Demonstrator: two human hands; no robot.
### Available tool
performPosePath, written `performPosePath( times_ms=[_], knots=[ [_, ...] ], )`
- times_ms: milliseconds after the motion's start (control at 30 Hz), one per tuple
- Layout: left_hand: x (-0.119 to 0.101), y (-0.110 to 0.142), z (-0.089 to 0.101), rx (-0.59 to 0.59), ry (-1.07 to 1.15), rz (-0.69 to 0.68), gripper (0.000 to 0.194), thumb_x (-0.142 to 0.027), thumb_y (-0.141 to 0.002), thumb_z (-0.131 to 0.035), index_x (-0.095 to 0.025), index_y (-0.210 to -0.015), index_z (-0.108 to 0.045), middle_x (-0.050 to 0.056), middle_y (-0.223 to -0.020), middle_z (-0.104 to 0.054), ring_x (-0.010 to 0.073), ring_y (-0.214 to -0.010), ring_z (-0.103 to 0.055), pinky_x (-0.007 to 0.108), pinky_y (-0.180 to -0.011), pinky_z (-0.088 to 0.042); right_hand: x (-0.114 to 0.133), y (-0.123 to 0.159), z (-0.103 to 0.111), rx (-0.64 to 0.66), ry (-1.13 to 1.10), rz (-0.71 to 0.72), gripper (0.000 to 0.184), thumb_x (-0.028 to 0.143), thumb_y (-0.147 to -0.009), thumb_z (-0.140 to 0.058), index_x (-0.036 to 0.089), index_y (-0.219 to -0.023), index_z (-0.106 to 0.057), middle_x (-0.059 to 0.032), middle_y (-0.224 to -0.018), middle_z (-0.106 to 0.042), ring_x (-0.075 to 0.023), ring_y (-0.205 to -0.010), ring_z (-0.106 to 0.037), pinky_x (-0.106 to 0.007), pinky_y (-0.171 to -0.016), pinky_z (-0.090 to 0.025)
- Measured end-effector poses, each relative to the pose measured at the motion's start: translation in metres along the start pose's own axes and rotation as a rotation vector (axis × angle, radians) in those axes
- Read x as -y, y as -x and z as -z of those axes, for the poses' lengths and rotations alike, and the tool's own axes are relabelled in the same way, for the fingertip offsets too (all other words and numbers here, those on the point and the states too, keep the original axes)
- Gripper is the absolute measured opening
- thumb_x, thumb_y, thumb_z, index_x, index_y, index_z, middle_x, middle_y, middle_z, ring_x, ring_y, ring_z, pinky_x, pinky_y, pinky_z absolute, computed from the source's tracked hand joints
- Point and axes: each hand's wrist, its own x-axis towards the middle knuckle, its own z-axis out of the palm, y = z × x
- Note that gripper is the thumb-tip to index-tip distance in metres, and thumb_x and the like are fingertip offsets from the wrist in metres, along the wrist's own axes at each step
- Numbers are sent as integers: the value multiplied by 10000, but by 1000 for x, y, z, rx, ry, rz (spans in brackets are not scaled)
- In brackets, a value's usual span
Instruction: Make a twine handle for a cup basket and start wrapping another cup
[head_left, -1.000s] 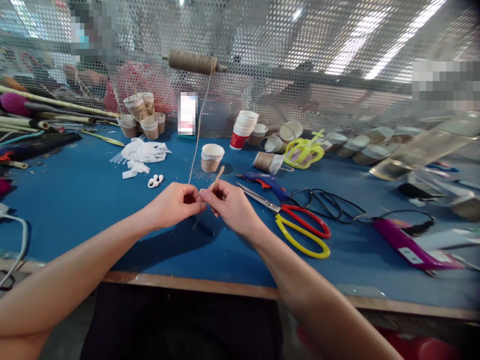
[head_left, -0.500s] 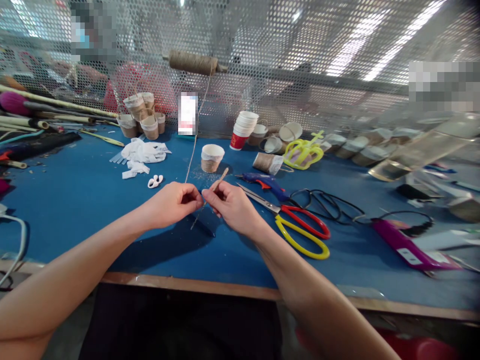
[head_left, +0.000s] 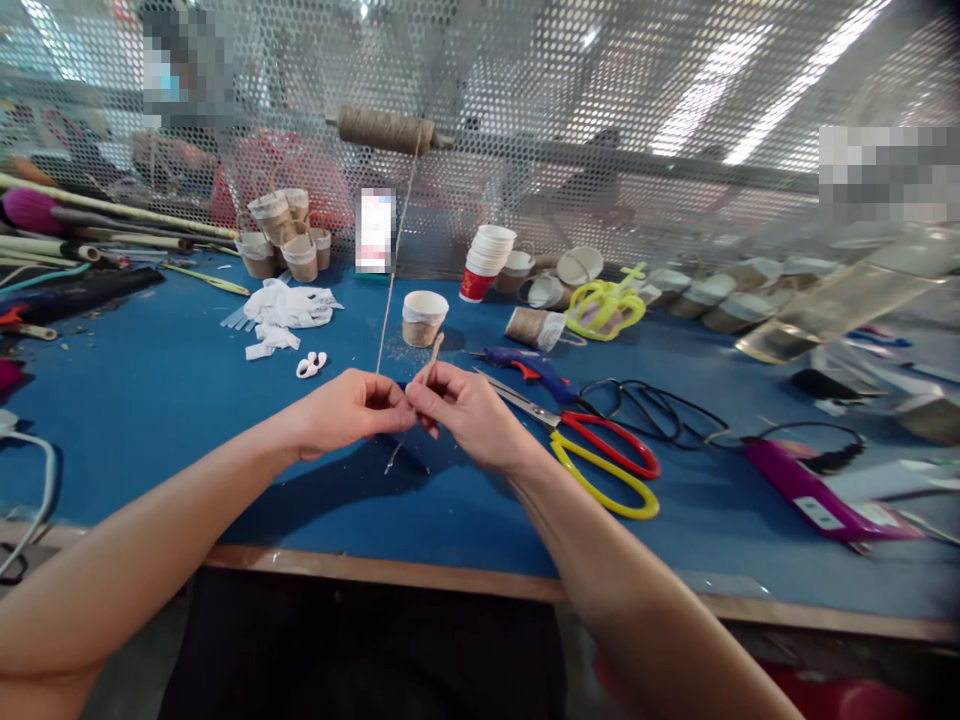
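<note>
1. presently, the right hand is grasping a thin brown strip between thumb and fingers; the left hand is pinching its fingertips together where a twine strand is coming down to them
2. the strip is running through the right fingers, the nearer ones; its long axis is slanting from far right to near left, one end poking up, a thin end apparently hanging below; the left fingertips are sitting just beside the right thumb, and whether they are touching i cannot tell
3. one strip, one strand and one spool are showing; one cup is standing beyond the hands; one pair of scissors and one blue glue gun are lying rightward
</note>
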Motion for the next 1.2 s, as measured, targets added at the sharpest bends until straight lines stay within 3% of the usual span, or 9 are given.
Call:
performPosePath(
  times_ms=[200, 400, 700, 900, 1200],
  knots=[
    [-1, 1, 5, 20, -207, -114, 160, -284, -764, -505, -143, -711, -559, -18, -660, -532, 98, -607, -455, 233, -592, -371, -1, -1, 0, -51, 119, -26, 256, 372, -802, -513, 168, -654, -466, 62, -492, -444, -56, -425, -400, -199, -427, -328],
    [0, 1, 5, -95, -486, -158, 156, -268, -762, -491, -145, -689, -550, 1, -627, -567, 114, -573, -486, 237, -547, -377, -1, 0, -1, -76, 189, -67, 270, 377, -806, -499, 172, -639, -444, 67, -458, -434, -57, -402, -389, -197, -411, -306],
    [5, -1, -3, -139, -314, -97, 152, -284, -716, -543, -144, -656, -533, -25, -586, -514, 97, -537, -439, 225, -508, -341, -5, -2, -4, -188, 304, 19, 253, 342, -769, -553, 157, -606, -496, 33, -530, -482, -73, -482, -402, -222, -469, -321],
    [8, -2, -1, -56, -111, -42, 216, -349, -701, -567, -138, -661, -549, -24, -622, -511, 98, -580, -449, 238, -561, -362, -2, 0, -3, -33, 98, 20, 193, 343, -760, -554, 156, -739, -512, 23, -601, -535, -77, -477, -450, -218, -449, -379],
    [5, -2, 2, -90, -255, -98, 141, -277, -727, -526, -141, -694, -544, -24, -613, -519, 98, -565, -455, 232, -549, -372, 1, 1, -4, -137, 228, -19, 227, 335, -788, -532, 168, -645, -474, 56, -490, -459, -69, -439, -422, -212, -446, -326]
  ],
)
